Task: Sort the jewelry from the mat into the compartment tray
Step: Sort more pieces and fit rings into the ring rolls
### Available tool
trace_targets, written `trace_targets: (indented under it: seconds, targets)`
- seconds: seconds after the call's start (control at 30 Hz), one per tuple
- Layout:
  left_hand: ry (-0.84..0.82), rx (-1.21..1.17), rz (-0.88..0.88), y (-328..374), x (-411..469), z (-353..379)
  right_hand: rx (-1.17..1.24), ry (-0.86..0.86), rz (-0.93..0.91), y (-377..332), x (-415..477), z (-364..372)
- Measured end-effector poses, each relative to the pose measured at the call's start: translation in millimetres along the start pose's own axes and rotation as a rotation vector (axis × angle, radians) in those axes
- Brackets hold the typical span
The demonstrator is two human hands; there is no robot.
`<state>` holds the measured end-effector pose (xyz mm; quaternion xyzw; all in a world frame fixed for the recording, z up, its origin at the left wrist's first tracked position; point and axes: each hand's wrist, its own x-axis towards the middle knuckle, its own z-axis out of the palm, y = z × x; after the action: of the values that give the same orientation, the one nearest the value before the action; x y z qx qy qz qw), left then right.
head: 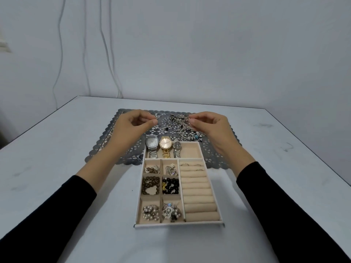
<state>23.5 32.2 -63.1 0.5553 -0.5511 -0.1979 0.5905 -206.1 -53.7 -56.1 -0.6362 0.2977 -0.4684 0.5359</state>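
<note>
A: What is nearest you?

B: Your two black sleeves [62,211] come in from the bottom corners, and between them sits the compartment tray [178,223] on the white table [57,149].

A: What is in it?

B: The nearest small cells hold pearl beads [151,212] on the left and a mixed silver cluster [171,211] beside it. Behind those are brown beads [151,185] and black beads [171,185]. The ring rolls [197,188] fill the right side, with a few rings [191,165] set in the farthest rolls. Three watches [165,147] lie across the far compartment.

A: And beyond the tray?

B: The dark lace mat [106,141] lies under the tray's far end. On it, the unsorted jewelry [185,130] is heaped toward the right, with small rings [164,120] near the middle.

A: Your hands?

B: Both hover above the mat's far part. Your left hand [131,128] has thumb and forefinger pinched together, other fingers curled. Your right hand [212,130] is pinched likewise, at the heap's edge. I cannot tell whether either pinch holds anything.
</note>
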Motion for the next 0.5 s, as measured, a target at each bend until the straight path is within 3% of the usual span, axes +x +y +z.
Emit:
trace_targets:
  seconds: [0.5]
  targets:
    - [-0.104, -0.024, 0.031, 30.4, -60.8, 18.2, -0.1, -0.014, -0.041, -20.5, -74.6, -11.6]
